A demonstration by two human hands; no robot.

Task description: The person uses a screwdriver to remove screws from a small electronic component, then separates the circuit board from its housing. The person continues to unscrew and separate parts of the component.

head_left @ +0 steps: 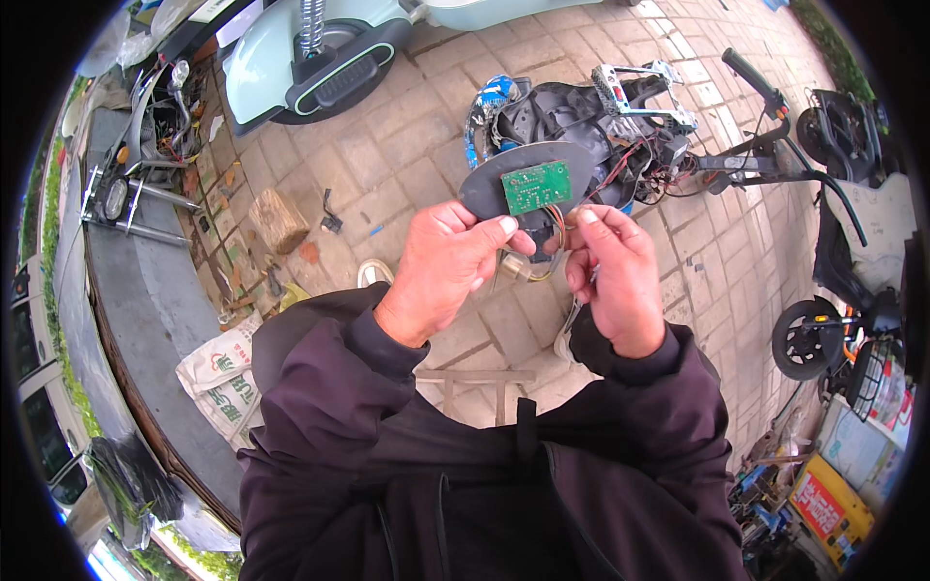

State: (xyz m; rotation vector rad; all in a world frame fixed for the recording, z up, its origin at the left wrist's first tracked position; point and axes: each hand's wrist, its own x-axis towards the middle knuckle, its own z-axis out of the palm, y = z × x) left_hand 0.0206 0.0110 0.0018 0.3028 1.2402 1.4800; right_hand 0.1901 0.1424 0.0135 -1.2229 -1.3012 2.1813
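Observation:
Thumb on top, my left hand (436, 266) is closed on the near left edge of a dark oval panel (481, 186). A green circuit board (538, 187) lies on this panel, its soldered side facing up. From the board's near edge a bundle of thin coloured wires (559, 229) bends down towards me. My right hand (620, 276) pinches at these wires with thumb and fingers. Between the two hands hangs a small black part (539, 242), partly hidden by my left fingers. Below it a yellowish coil-like piece (518, 266) shows among the wires.
Beyond the panel lies a stripped scooter body (572, 121) with loose wiring and handlebars (765, 92). A pale green scooter shell (266, 73) stands far left. A wood block (278, 220) sits on the paving, a white sack (225, 378) lies left, and parked scooters (809, 339) stand right.

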